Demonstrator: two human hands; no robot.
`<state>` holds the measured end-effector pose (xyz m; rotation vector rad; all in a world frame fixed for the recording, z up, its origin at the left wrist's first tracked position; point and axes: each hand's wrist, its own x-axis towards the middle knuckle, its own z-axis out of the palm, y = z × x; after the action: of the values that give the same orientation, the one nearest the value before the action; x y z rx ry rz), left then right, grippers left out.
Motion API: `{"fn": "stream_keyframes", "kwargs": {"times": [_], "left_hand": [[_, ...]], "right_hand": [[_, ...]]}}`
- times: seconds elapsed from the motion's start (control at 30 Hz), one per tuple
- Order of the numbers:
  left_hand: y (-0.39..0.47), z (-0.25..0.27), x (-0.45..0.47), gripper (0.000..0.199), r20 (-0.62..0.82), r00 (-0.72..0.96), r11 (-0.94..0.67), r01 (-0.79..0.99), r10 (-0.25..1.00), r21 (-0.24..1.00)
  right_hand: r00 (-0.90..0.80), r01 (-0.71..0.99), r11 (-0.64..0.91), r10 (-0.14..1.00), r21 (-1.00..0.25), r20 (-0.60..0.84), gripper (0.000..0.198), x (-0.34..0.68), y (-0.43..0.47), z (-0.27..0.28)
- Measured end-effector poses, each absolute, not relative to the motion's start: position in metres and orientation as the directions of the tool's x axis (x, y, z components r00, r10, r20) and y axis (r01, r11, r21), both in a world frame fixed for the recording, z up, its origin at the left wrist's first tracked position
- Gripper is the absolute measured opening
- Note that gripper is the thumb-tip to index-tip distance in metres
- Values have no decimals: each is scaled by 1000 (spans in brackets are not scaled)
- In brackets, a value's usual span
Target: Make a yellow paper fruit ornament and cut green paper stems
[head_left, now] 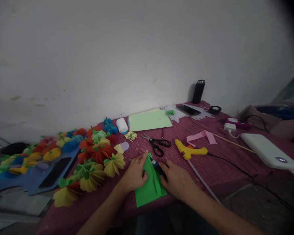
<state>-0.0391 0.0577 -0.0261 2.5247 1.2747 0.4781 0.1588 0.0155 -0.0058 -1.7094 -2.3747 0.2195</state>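
A green sheet of paper [147, 194] lies on the checked cloth in front of me, with narrow strips of the same green [157, 186] lifted along its right part. My left hand [135, 173] presses flat on the sheet's left side, fingers stretched out and thumb apart. In my right hand [177, 179] is a dark blue utility knife [157, 167], its narrow tip resting on the paper near the top edge. The fingers partly cover its handle. Just beyond the sheet are black-handled scissors [157, 143].
Colourful paper pumpkins [101, 153] crowd the left side. A yellow glue gun [189, 150], a pink ribbon [202, 137] and a white power bank [269, 150] lie at right. Pale green paper [149, 120] and a black can-shaped bottle [198, 92] are near the wall.
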Motion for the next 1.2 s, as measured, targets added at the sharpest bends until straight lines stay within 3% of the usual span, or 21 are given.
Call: {"fn": "stream_keyframes", "kwargs": {"times": [0.57,0.7,0.9,1.1,1.2], "left_hand": [[57,-24,-38,83,151,550,-561,730,821,390],[56,-24,-39,73,189,527,-557,743,828,370],[47,-18,-32,50,263,321,-398,853,910,336],[42,-19,-16,68,259,220,-315,850,940,422],[45,-19,-7,73,244,189,-273,882,951,384]], "right_hand": [[-323,902,341,940,-264,109,44,167,19,-9],[-315,904,335,942,-264,116,44,166,17,-6],[-260,916,287,957,-280,130,42,167,14,0],[-276,891,312,949,-329,152,42,164,15,2],[-237,904,284,955,-319,179,42,166,16,3]]}}
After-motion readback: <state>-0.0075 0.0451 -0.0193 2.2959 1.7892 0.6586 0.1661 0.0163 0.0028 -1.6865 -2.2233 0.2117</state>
